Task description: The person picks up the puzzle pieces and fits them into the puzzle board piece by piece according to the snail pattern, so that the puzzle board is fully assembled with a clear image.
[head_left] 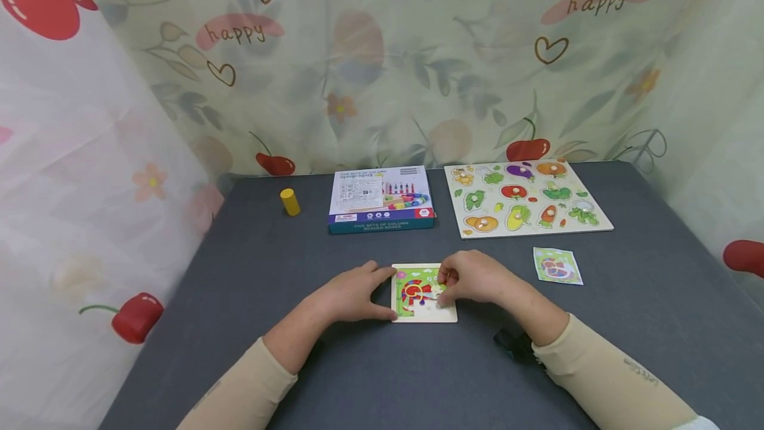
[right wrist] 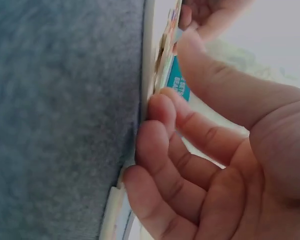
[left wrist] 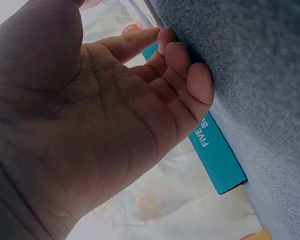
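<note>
A small square puzzle board (head_left: 425, 316) with a pale frame lies near the middle of the table. Its picture has green ground and a red and blue round figure; pale bare backing shows along the bottom. My left hand (head_left: 352, 292) rests at the board's left side, thumb and index finger spread against it. In the left wrist view, the other fingers (left wrist: 200, 82) rest on the tablecloth. On the board's right part, my right hand (head_left: 480, 277) pinches a puzzle piece (right wrist: 164, 67) between thumb and index finger. That piece is mostly hidden by the fingers in the head view.
Behind the board lies a flat box (head_left: 382, 201) with a teal side. A vegetable peg puzzle (head_left: 531, 198) is at the back right, with a small picture card (head_left: 558, 266) in front of it. A yellow cylinder (head_left: 290, 202) stands at the back left. Printed curtains (head_left: 394, 71) surround the table.
</note>
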`<state>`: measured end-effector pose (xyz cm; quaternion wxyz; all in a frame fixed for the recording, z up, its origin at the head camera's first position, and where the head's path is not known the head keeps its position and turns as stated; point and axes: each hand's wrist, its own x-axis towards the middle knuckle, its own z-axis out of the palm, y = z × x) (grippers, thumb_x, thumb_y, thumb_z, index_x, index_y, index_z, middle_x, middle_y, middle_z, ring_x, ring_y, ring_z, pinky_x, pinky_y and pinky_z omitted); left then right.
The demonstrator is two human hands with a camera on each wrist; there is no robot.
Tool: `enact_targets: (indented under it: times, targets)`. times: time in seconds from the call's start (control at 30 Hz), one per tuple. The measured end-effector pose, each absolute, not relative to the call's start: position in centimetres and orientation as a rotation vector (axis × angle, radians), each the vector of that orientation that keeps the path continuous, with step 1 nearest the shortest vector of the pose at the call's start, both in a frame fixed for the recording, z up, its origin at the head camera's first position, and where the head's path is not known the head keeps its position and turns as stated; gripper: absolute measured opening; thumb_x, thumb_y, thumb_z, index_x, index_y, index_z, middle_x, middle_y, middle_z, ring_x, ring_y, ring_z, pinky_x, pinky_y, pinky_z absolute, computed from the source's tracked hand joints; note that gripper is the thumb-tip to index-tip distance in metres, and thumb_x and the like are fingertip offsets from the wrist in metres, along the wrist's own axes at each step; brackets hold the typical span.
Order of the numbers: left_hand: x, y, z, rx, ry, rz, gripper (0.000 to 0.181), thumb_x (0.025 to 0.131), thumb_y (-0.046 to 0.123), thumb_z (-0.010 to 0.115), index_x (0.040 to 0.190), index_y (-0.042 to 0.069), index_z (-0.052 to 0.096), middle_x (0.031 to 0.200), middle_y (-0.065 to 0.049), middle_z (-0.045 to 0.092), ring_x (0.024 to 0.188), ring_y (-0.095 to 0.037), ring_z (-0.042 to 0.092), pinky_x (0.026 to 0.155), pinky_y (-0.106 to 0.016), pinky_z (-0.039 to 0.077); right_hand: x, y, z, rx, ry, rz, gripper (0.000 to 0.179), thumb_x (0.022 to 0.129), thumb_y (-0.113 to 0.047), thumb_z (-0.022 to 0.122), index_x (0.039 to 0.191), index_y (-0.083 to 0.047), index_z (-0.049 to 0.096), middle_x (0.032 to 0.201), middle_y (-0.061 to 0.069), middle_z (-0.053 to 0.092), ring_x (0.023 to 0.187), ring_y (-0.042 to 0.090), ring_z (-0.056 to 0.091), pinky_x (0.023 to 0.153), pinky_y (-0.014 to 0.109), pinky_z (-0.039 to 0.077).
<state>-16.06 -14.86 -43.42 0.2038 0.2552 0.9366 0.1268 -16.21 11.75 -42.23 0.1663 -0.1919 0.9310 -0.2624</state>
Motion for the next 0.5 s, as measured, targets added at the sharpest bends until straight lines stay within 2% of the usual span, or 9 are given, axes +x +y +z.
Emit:
enact_targets:
  times: [0.2,0.5]
  targets:
    - [-15.98,-14.77,-43.29,0.707,2.610,0.357,0.089,0.082,0.062,0.078,0.156,0.024,0.045,0.128,-0.006,0.054,0.110,-0.022,0.053,0.097,-0.046,0.049,-16.11,11.87,-42.32,-0.563,2.706,-0.744,0.014,0.080,-0.020,0.090,0.084,-0.016,0.077,0.071,-0.008,0.063,0.066,0.013,0.054,0.065,0.032,0.045]
    - [-15.90,-14.84,-43.17,0.706,2.609,0.368,0.089,0.082,0.062,0.078,0.156,0.024,0.046,0.124,-0.005,0.054,0.107,-0.021,0.053,0.095,-0.044,0.049,-16.20,11.63,-42.83,-0.581,2.798,-0.680,0.012,0.080,-0.024,0.090,0.082,-0.021,0.079,0.073,-0.012,0.065,0.068,0.011,0.055,0.065,0.032,0.047]
